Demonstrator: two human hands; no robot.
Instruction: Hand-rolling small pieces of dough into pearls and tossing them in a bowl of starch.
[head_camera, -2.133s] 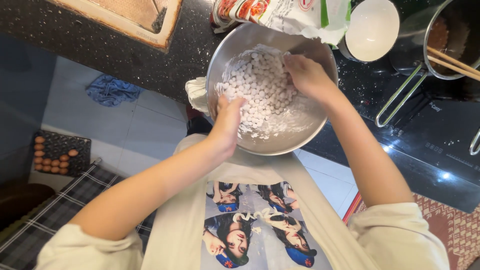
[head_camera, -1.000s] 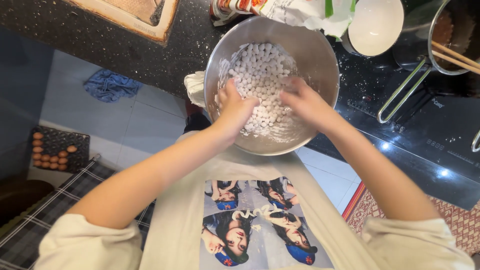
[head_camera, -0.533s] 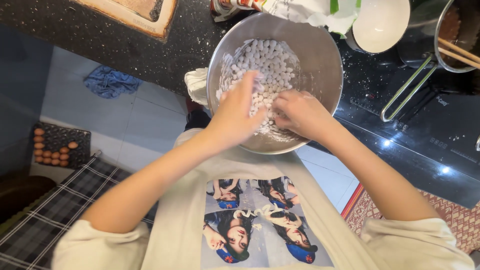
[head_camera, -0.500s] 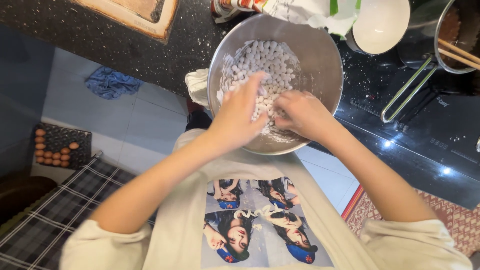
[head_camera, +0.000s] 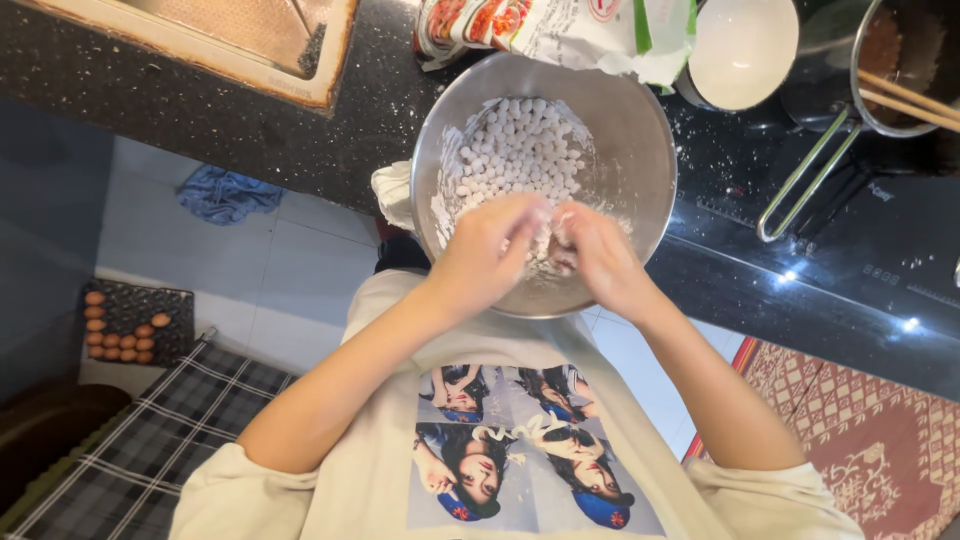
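Two floury hands meet over the near side of a steel mixing bowl (head_camera: 640, 150) that stands at the front edge of a dark speckled counter (head_camera: 180, 90). The left hand (head_camera: 490, 250) is loosely curled, fingers bent inward over the pile, and the right hand (head_camera: 595, 255) is cupped the same way, its fingertips just touching those of the left; whether either pinches anything between the fingers cannot be told. Inside the bowl lies a heap of small white dough balls (head_camera: 515, 155) dusted with flour, banked toward the bowl's left wall and far side, while the right wall shows bare metal.

A white cloth (head_camera: 395, 195) sticks out from under the bowl at the counter's front edge. Just beyond the bowl's far rim lies a crumpled printed bag (head_camera: 540, 30), and beside it to the right stands an empty white bowl (head_camera: 740, 50). Near the right end of the counter a pot (head_camera: 905, 70) with wooden chopsticks (head_camera: 910, 100) across it sits on a black cooktop (head_camera: 850, 250). A sink (head_camera: 230, 40) fills the counter's far left corner. On the floor below are a blue rag (head_camera: 228, 195), a tray of eggs (head_camera: 125, 325) and a red patterned rug (head_camera: 860, 420)
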